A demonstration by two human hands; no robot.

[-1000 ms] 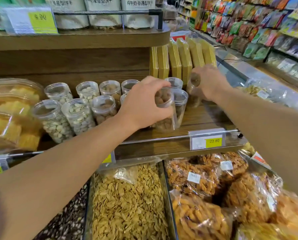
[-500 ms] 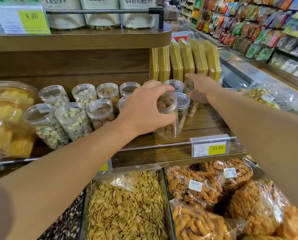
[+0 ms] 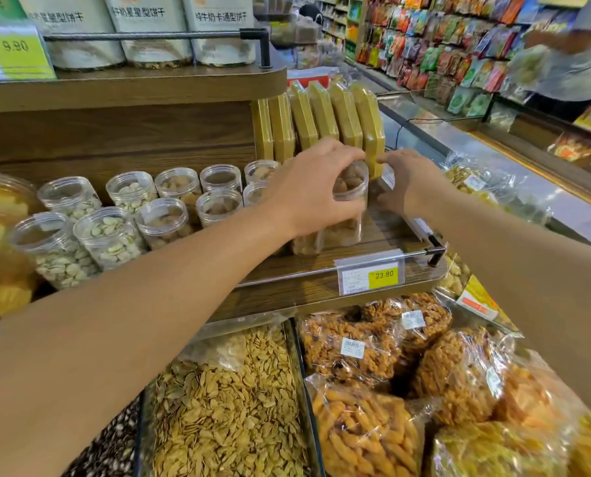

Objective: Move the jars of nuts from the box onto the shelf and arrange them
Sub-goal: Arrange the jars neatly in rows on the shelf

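Two rows of clear jars of nuts [image 3: 163,222] stand on the wooden shelf [image 3: 383,232]. At the right end of the rows, my left hand [image 3: 314,191] grips from above a jar of brown nuts [image 3: 350,201] that stands on the shelf. My right hand [image 3: 411,187] is just to the right of it, close to the yellow packs [image 3: 321,115], its fingers curled on another clear jar [image 3: 388,177] that it mostly hides. The two hands almost touch. No box is in view.
A metal rail with a price tag [image 3: 369,273] runs along the shelf's front edge. White tubs [image 3: 149,29] stand on the upper shelf. Below are a bin of seeds [image 3: 225,407] and bagged snacks [image 3: 356,346]. A person [image 3: 569,46] stands at the far right aisle.
Both hands have moved their jars back and to the right along the shelf, toward the yellow packs, and now sit closer together.
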